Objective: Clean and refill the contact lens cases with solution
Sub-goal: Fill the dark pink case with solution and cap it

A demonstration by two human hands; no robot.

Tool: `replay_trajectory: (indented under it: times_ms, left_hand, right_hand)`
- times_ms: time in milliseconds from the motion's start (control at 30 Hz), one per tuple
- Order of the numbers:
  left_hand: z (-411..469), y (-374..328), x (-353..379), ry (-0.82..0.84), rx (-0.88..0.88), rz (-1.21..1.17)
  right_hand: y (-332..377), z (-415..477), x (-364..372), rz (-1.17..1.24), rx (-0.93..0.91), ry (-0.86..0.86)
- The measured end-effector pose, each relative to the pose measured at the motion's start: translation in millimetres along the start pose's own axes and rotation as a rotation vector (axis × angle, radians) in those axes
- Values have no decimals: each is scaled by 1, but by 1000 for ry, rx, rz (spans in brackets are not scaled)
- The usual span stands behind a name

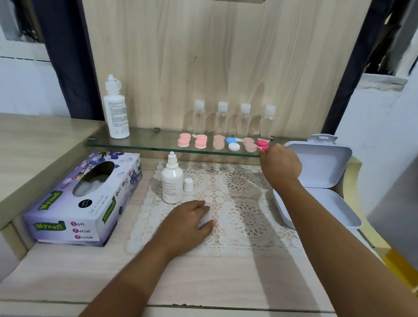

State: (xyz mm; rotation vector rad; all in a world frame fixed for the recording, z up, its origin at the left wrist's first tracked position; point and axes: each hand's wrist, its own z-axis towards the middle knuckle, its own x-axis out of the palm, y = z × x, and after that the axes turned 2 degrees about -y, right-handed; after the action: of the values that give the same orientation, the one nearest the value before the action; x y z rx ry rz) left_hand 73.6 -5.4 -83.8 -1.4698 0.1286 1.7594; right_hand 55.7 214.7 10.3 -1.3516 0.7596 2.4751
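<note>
Pink lens case (261,143) is sitting at the 3 o'clock end of the row on the glass shelf (137,143), and the right hand (280,164) is pinching it with curled fingers. The left hand (188,220) is lying on the lace mat (248,214), fingers bent; whether it is gripping anything cannot be told. The solution bottle (171,183) is standing at its 11 o'clock.

capped lens cases (218,142) (pink, peach, blue-white) along glass shelf (137,142); uncapped solution bottle (172,180) on mat

Tissue box (82,199), lower left of frame: green "Mysoft" labels on top and front; front panel reads "Soft Facial Tissue". Print on the white bottles (172,183) is too small to read.
</note>
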Motion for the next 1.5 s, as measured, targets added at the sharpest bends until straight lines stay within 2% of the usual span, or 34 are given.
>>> replay_trajectory:
  times_ms: [267, 633, 867, 967, 1067, 1200, 1367, 1500]
  left_hand:
    - [0, 0, -1, -5, 9, 3]
    - [0, 1, 0, -11, 16, 4]
    - [1, 2, 2, -22, 21, 0]
    - [1, 2, 2, -21, 22, -4]
    - [0, 2, 1, -23, 21, -3]
    - [1, 3, 2, -38, 20, -6]
    - [2, 4, 3, -84, 48, -58]
    - [-1, 4, 0, -253, 123, -145]
  right_hand:
    - [-3, -7, 1, 62, 25, -54]
    - [-2, -3, 3, 74, 45, -36]
    - [-2, -29, -4, 105, -16, -153]
    - [1, -55, -1, 156, -112, -175]
    - [-1, -79, 11, 279, -236, -72]
    - [-6, -106, 34, 264, -335, 174]
    - [-13, -118, 49, 252, -389, 204]
    - [-14, -122, 50, 220, -421, 202]
